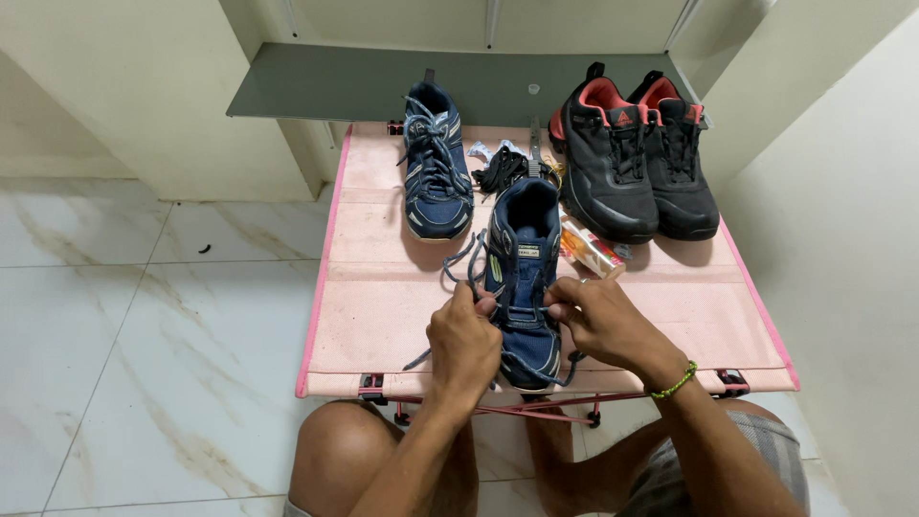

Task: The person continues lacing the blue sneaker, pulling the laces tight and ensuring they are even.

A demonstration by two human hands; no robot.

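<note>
1. The person is sitting at a low pink table (383,316), and both hands are working on the navy shoe (524,278) that is lying near the front edge, toe pointing toward the person.
2. The left hand (463,343) is pinching the grey lace (466,263) at the lower eyelets on the shoe's left side; its grip is closing tightly on the lace.
3. The right hand (603,321) is pressing in from the other side, its fingers curling onto the lace at the same row; its grip looks closed on the lace too, though the fingertips are partly hidden.
4. Judging by the loose lace looping above the hands and trailing off below the toe, the lacing is only partly through, somewhere in the lower rows.
5. The next move is likely calling for drawing the lace snug through an eyelet while the other hand is steadying the shoe.
6. Farther back, a second navy shoe (436,172) is standing laced, a black-and-red pair (637,168) is sitting to the right, a bundle of black laces (503,170) is lying between them, and a small box (592,249) is resting just beside the worked shoe.
</note>
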